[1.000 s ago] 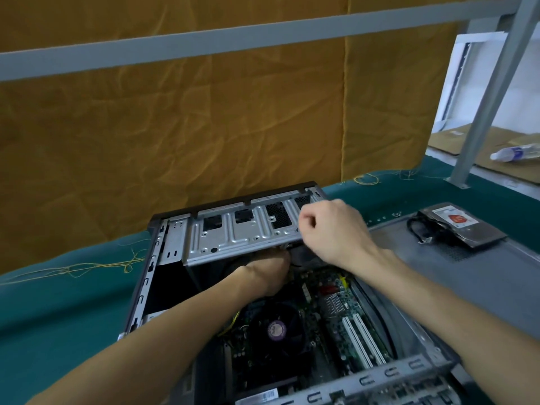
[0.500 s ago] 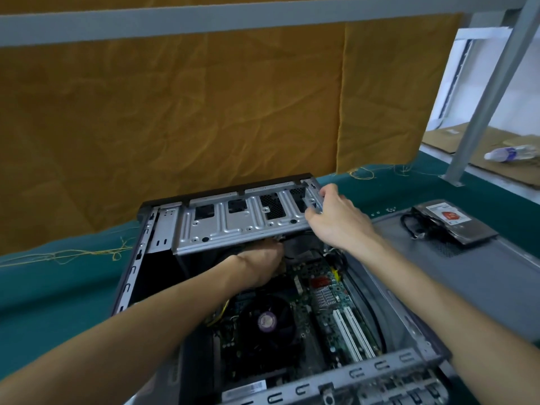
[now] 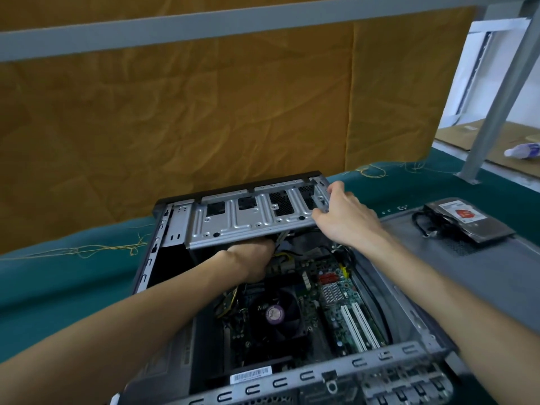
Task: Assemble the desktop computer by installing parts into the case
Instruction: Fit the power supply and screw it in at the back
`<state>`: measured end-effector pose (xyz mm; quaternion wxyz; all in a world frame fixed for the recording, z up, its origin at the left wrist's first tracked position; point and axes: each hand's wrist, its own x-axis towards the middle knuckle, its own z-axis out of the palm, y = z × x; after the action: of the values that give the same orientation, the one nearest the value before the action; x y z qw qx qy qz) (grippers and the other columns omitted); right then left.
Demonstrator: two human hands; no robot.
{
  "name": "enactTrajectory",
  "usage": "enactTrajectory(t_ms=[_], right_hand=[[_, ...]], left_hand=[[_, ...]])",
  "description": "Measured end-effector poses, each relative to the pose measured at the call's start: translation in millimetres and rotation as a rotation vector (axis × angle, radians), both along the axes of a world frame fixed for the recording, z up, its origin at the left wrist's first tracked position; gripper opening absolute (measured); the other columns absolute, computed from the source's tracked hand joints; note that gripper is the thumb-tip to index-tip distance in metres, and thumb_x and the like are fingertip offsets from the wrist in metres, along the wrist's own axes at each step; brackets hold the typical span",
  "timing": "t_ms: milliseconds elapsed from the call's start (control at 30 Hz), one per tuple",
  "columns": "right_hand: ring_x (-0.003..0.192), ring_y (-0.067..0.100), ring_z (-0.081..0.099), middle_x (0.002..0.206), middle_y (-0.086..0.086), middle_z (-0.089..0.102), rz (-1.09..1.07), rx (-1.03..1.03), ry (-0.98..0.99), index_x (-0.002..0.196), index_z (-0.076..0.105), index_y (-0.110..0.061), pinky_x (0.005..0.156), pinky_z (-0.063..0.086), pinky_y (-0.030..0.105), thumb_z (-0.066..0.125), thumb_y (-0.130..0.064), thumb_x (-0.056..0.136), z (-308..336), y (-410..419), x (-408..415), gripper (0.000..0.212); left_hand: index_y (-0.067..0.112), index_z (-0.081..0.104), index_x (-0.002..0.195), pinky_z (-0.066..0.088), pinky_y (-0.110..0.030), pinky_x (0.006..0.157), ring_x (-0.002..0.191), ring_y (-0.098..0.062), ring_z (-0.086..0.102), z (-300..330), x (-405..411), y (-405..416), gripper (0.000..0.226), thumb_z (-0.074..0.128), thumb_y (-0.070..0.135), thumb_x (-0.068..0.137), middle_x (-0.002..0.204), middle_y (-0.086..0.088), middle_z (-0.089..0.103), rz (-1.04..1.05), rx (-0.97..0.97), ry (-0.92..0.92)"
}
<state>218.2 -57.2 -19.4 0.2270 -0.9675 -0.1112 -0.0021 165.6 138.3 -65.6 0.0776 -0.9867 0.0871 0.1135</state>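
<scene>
Sliding from the middle of the silver drive cage [image 3: 251,219] to its right end over the past second, the person's right hand [image 3: 344,219] is now gripping that corner with curled fingers. Under the cage, the left hand [image 3: 252,258] is reaching into the open computer case [image 3: 147,258] above the motherboard [image 3: 336,299] and cooler fan [image 3: 276,314]; whether it is holding anything cannot be told. Right of the case, a hard drive [image 3: 467,219] is lying on the grey side panel [image 3: 482,273]
</scene>
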Motion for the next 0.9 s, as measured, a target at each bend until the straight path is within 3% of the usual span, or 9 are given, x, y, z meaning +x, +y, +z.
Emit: enactTrajectory(t_ms=[333,467,600,667,767,900], right_hand=[[0.090,0.031,0.058,0.127,0.011,0.053,0.014,-0.013,-0.011,0.142,0.028,-0.014,0.077,0.037,0.039,0.046,-0.043,0.103,-2,0,0,0.052],[0.090,0.031,0.060,0.124,0.010,0.052,0.020,-0.020,-0.008,0.144,0.026,-0.014,0.076,0.038,0.039,0.046,-0.043,0.104,-2,0,-1,0.054],[0.088,0.030,0.061,0.120,0.010,0.052,0.026,-0.029,-0.009,0.141,0.027,-0.013,0.075,0.039,0.039,0.045,-0.044,0.104,-2,0,-2,0.052],[0.088,0.030,0.058,0.123,0.011,0.052,0.021,-0.027,-0.006,0.143,0.026,-0.014,0.076,0.038,0.039,0.046,-0.044,0.103,-1,0,-1,0.053],[0.089,0.031,0.056,0.126,0.012,0.051,0.026,-0.046,-0.001,0.145,0.025,-0.015,0.077,0.038,0.039,0.046,-0.046,0.102,-1,0,1,0.057],[0.104,0.032,0.056,0.131,0.015,0.045,0.014,-0.047,-0.009,0.142,0.033,-0.011,0.086,0.046,0.044,0.052,-0.039,0.102,2,-1,-5,0.053]], left_hand=[[0.003,0.061,0.115,0.049,-0.033,0.089,0.108,-0.031,0.063,4,5,-12,0.029,0.053,0.024,0.097,0.117,-0.018,0.064,-0.021,0.249,0.041],[0.006,0.061,0.097,0.045,-0.032,0.069,0.096,-0.029,0.067,4,7,-17,0.017,0.059,0.022,0.093,0.100,-0.013,0.065,-0.009,0.242,0.062],[0.011,0.050,0.084,0.041,-0.033,0.066,0.092,-0.029,0.067,2,8,-19,0.018,0.059,0.023,0.092,0.095,-0.014,0.066,-0.056,0.300,0.033],[0.011,0.048,0.083,0.043,-0.033,0.071,0.097,-0.030,0.066,1,7,-15,0.018,0.057,0.021,0.094,0.091,-0.012,0.059,-0.021,0.217,0.052],[0.006,0.062,0.104,0.054,-0.039,0.085,0.105,-0.032,0.065,5,2,-11,0.018,0.055,0.023,0.100,0.109,-0.015,0.065,0.080,0.052,0.086],[0.007,0.055,0.130,0.050,-0.044,0.100,0.121,-0.035,0.058,24,-37,-12,0.047,0.050,0.045,0.103,0.131,-0.017,0.059,0.161,-0.160,0.118]])
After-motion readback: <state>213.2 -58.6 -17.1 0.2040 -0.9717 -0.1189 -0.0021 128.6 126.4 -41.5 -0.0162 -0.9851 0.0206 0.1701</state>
